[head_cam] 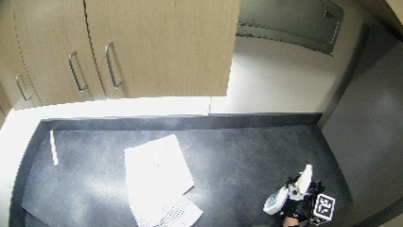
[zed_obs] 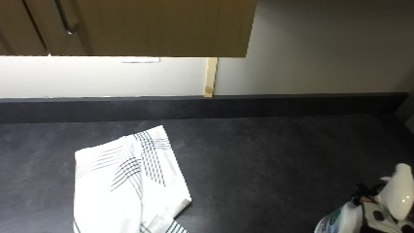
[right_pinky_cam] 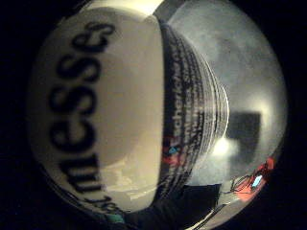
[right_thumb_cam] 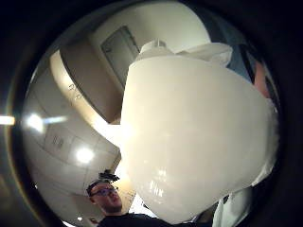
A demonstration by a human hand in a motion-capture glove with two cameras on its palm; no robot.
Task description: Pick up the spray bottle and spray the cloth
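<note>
While the right hand (head_cam: 294, 208) seemingly grips the spray bottle (head_cam: 283, 196), the cloth (zed_obs: 129, 182) lies well apart.

The spray bottle (right_pinky_cam: 100, 110) carries big dark letters on its white side, of which "messe" can be made out, with further letters cut off at either end. Beside them runs a dark label panel (right_pinky_cam: 192, 105) of small print, too fine to read.

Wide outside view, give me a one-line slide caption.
Gloved right hand holds the spray bottle at the dark counter's corner, apart from the striped cloth.
</note>
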